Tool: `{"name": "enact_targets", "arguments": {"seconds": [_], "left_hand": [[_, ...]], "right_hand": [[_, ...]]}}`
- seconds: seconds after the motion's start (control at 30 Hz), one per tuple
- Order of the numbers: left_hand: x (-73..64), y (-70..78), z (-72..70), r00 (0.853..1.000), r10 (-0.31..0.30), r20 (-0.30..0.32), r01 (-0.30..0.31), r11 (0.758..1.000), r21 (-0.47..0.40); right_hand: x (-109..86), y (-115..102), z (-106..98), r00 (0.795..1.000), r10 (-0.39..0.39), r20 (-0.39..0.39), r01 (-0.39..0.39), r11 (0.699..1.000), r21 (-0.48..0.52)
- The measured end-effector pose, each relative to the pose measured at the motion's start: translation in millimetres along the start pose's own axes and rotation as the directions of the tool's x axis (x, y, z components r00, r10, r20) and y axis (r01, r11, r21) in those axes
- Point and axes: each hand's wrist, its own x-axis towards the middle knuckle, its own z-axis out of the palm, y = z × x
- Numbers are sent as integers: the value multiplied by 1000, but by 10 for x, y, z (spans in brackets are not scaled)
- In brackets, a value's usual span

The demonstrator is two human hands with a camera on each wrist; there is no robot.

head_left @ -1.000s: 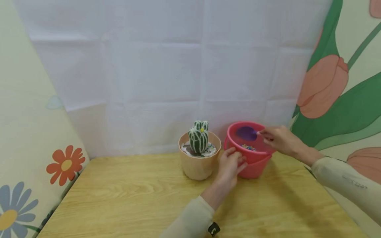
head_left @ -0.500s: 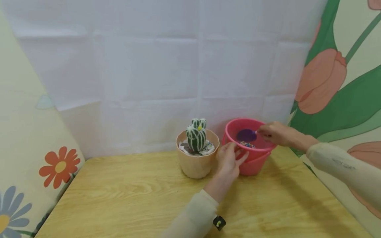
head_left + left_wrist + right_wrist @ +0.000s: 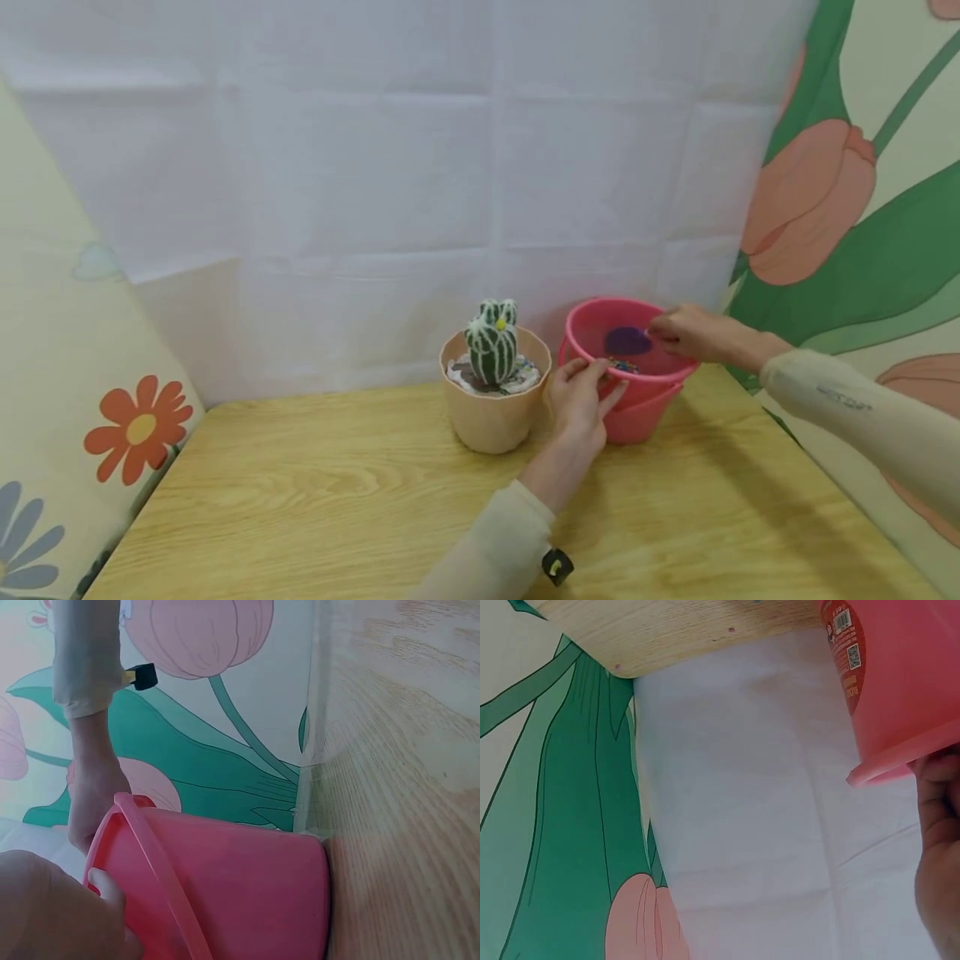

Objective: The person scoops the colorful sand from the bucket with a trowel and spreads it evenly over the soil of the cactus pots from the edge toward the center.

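Note:
My right hand (image 3: 693, 333) holds a purple toy shovel (image 3: 628, 340) by its handle at the right rim of a pink bucket (image 3: 637, 421). The shovel's blade is inside the bucket, above small multicoloured beads (image 3: 623, 365). My left hand (image 3: 576, 407) grips the bucket's front left rim, fingers partly over the edge. In the left wrist view the bucket's handle (image 3: 161, 870) hangs down its side. Left of the bucket stands a beige pot (image 3: 489, 425) with a green and white cactus (image 3: 491, 354). The right wrist view hides the shovel.
Bucket and pot stand on a wooden table (image 3: 315, 492), near its back edge. Behind them hangs a creased white sheet (image 3: 360, 183). A flower-painted wall (image 3: 817, 242) rises on the right, and another painted wall (image 3: 45, 317) on the left.
The shovel's blade has dropped slightly deeper into the bucket, towards the beads. My left hand stays at the rim. The head view has shifted a little.

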Motion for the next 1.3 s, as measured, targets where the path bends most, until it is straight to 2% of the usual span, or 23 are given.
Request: {"name": "enact_targets", "arguments": {"seconds": [0.2,0.4,0.67,0.77,1.07,1.3], "left_hand": [[-18,-6,-10,999,9,36,-8,1000,-7],[-19,11,-37,995,16,100,-12,999,-36],[-38,-4,-22,993,2,114,2,999,-41],[-36,-13,-13,993,1,116,4,999,-45],[-29,-41,15,992,-11,122,18,998,-55],[-35,-74,10,993,3,121,1,999,-40]], "right_hand": [[5,23,-27,998,-9,62,12,999,-38],[-19,49,-77,995,25,98,-23,1000,-19],[-81,30,-146,981,122,150,-130,990,48],[-95,-2,-186,976,132,175,-147,986,75],[-152,-51,-326,935,207,288,-264,949,175],[-219,-91,-357,925,228,303,-319,899,300]]}}
